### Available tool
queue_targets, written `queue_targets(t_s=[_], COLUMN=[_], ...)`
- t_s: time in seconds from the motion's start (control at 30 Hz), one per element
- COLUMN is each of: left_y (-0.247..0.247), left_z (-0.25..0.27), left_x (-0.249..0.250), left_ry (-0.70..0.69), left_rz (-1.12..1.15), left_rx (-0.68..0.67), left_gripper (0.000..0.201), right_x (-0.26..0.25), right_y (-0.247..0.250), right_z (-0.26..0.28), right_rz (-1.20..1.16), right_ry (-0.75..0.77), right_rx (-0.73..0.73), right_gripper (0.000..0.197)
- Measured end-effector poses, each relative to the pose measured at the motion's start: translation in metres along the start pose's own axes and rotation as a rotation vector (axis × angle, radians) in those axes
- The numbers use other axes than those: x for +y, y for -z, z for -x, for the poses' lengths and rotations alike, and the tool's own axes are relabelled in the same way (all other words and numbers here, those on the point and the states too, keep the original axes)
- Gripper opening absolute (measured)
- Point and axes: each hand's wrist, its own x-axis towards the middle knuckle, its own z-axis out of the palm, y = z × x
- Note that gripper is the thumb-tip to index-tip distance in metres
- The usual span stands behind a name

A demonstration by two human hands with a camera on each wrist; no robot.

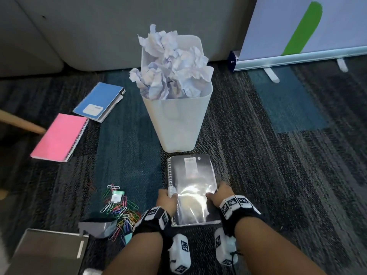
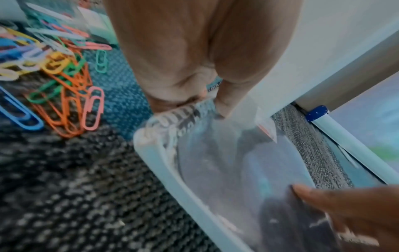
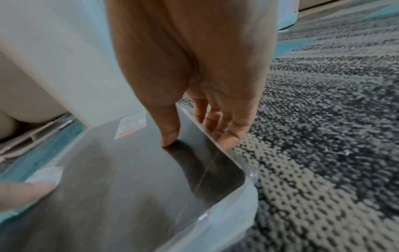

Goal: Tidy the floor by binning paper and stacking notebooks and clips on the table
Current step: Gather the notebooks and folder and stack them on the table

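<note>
A black spiral notebook in clear wrap lies on the carpet in front of the white bin. My left hand pinches its spiral edge, thumb on the cover. My right hand grips the opposite edge, with the thumb on top of the black spiral notebook and the fingers curled under. A blue notebook and a pink notebook lie at the left. Coloured paper clips are scattered left of my left wrist, and those clips show close up.
The bin is heaped with crumpled paper. A clear clip box lies beside the clips, above a grey flat case at the lower left. A wooden leg enters at the left. A banner stand stands at the back right.
</note>
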Motion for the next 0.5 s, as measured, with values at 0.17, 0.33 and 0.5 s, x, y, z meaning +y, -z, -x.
queue_targets(t_s=[0.17,0.33,0.5], left_y=[0.056,0.138,0.228], left_z=[0.035,0.076,0.133], left_x=[-0.008,-0.009,0.018], left_ry=[0.080,0.093,0.076], left_rz=[0.134,0.207,0.370], left_rx=[0.098,0.238,0.448], left_gripper=[0.030,0.034,0.027], right_x=[-0.046,-0.118,-0.198], right_y=[-0.001,0.014,0.050], right_z=[0.053,0.131,0.212], right_rz=[-0.032,-0.081,-0.106], right_ry=[0.092,0.267,0.420], right_rx=[-0.081,-0.102,-0.112], right_gripper=[0.051,0.044,0.040])
